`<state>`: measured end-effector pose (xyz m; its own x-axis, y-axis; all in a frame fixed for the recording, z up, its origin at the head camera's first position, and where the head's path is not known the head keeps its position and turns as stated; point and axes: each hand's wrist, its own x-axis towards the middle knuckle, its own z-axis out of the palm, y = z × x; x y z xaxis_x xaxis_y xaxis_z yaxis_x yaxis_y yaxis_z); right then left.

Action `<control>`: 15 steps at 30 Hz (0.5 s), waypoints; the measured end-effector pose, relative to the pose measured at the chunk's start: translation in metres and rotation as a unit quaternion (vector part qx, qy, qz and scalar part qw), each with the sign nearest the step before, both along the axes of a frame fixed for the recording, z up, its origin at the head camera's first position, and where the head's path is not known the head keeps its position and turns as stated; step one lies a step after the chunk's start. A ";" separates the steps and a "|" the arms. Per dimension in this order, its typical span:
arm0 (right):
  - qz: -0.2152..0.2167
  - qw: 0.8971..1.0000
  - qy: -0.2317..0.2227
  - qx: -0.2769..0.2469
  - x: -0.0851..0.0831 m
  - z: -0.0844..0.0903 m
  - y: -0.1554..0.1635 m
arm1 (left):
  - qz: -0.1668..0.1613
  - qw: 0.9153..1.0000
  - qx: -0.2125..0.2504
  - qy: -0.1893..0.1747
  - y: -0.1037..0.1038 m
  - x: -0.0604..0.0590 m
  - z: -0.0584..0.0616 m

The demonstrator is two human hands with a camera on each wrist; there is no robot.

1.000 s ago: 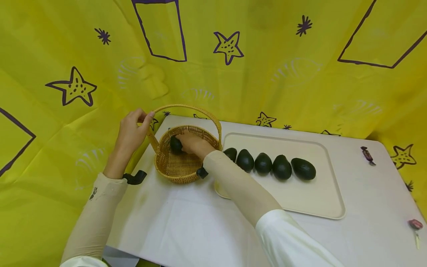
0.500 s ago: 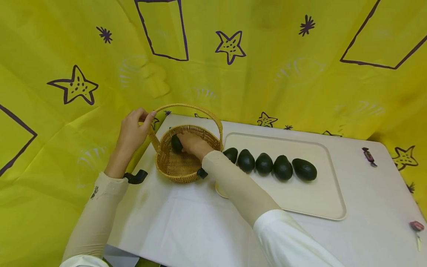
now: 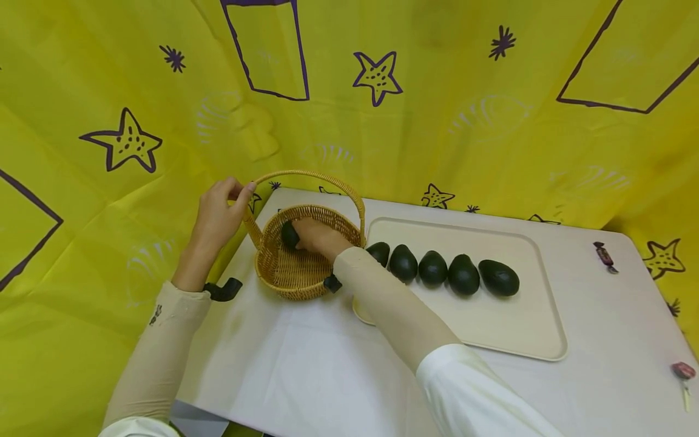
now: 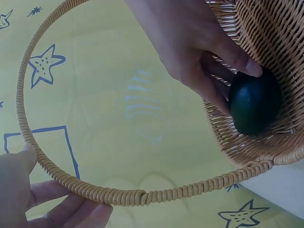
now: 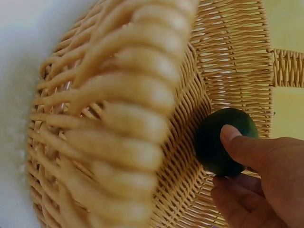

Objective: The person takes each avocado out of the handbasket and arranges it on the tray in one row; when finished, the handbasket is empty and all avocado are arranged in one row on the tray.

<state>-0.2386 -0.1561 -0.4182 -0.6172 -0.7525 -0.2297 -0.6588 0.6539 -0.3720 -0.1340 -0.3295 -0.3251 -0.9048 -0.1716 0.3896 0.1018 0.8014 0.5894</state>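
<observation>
Wicker basket (image 3: 297, 273) sat at the left end of the white table (image 3: 306, 364), just beside the cream tray (image 3: 508, 328). The left hand (image 3: 215, 215) gripped the basket's arched handle (image 3: 327, 179) near its left foot, thumb and fingers curled round it. The right hand (image 3: 314, 235) was down inside the basket, fingers and thumb wrapped on a dark green avocado (image 3: 289, 233) that lay against the woven far wall. The right wrist view showed the thumb pressed on top of that avocado (image 5: 223, 141). 5 more avocados (image 3: 432, 267) lay in a row across the tray. 2 wrapped sweets (image 3: 603, 255) rested near the table's right edge. A yellow cloth (image 3: 437, 121) with purple stars hung behind.
</observation>
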 end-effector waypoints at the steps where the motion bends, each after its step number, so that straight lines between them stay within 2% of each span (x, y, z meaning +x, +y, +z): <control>1: -0.002 1.000 -0.007 -0.005 0.000 0.000 0.001 | 0.000 1.000 0.000 0.000 0.000 0.000 0.000; 15: -0.019 0.998 -0.054 -0.029 -0.003 0.008 0.018 | -0.001 1.000 0.007 -0.001 0.002 0.000 0.000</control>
<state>-0.2418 -0.1385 -0.4101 -0.6191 -0.7435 -0.2528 -0.5889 0.6525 -0.4769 -0.1337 -0.3279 -0.3248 -0.9062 -0.1752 0.3849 0.1016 0.7933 0.6003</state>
